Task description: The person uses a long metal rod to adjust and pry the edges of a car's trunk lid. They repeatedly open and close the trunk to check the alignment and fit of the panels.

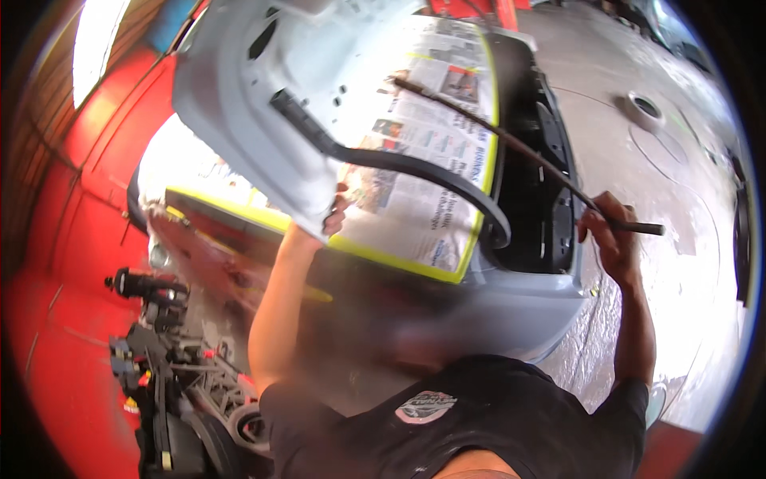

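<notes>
Right hand: fingers curled shut around the near end of a thin dark rod. A short stub of the rod sticks out past the fingers to the right. The rest runs up and to the left, away from the hand, on a long diagonal axis, and its far tip lies over the newspaper sheet.

Left hand: raised under the lifted grey car panel, fingers pressed against its lower edge beside a curved black rubber strip. Whether they clasp the edge or only prop it cannot be told. This hand lies well to the left of the rod's grip point and is nearer the rod's far tip than the right hand is.

Beyond both hands: newspaper masking edged with yellow tape, with the dark opening of the car body just to its right, under the rod's middle.

Far left of the fingers, low: a heap of dark tools and parts on the red floor.
</notes>
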Demonstrator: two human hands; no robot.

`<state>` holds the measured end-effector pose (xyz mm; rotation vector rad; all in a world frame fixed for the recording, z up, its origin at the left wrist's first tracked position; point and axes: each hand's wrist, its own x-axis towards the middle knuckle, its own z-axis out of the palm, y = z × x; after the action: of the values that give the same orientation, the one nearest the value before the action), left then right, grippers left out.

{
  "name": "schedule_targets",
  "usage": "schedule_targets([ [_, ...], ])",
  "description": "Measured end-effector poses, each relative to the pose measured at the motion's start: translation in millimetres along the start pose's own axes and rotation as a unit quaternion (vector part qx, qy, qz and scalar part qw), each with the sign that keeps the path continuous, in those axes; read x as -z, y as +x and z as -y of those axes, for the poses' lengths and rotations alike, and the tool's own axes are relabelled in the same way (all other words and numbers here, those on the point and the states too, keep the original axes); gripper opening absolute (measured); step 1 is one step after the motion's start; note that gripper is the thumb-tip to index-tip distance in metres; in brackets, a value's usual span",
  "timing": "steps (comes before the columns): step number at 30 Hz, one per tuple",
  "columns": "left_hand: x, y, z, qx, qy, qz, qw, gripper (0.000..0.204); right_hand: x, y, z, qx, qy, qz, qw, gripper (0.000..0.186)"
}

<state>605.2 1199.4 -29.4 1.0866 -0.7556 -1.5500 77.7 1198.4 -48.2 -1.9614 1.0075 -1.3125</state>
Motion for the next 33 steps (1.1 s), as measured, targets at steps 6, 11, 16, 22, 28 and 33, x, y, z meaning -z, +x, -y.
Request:
schedule_targets([
  [6, 6.6, 3.7, 4.2, 0.004, -0.027, 0.077, 0.997, 0.048, -9.8, 11.8, 23.6, 0.040, 0.028, -0.024, 0.999, 0.027],
  [11, 10.1, 2.5, 7.7, -0.006, -0.045, 0.079, 0.996, 0.043, -18.6, 23.9, 36.6, 0.042, -0.002, 0.009, 0.999, 0.023],
  [16, 11.5, 3.3, 9.1, -0.006, -0.062, 0.076, 0.995, 0.039, -25.7, 30.2, 42.8, 0.052, 0.010, 0.019, 0.998, 0.019],
  [22, 14.2, 2.6, 11.4, -0.012, -0.069, 0.095, 0.993, 0.043, -31.9, 48.8, 47.8, 0.089, 0.036, 0.042, 0.994, 0.018],
  [28, 7.8, 0.4, 10.6, -0.008, -0.022, 0.052, 0.998, 0.041, -31.8, 72.3, 63.7, 0.047, 0.115, 0.099, 0.987, 0.038],
  [33, 8.6, 1.3, 11.7, -0.013, -0.041, 0.087, 0.995, 0.040, -30.1, 86.3, 64.6, 0.046, 0.121, 0.103, 0.986, 0.037],
])
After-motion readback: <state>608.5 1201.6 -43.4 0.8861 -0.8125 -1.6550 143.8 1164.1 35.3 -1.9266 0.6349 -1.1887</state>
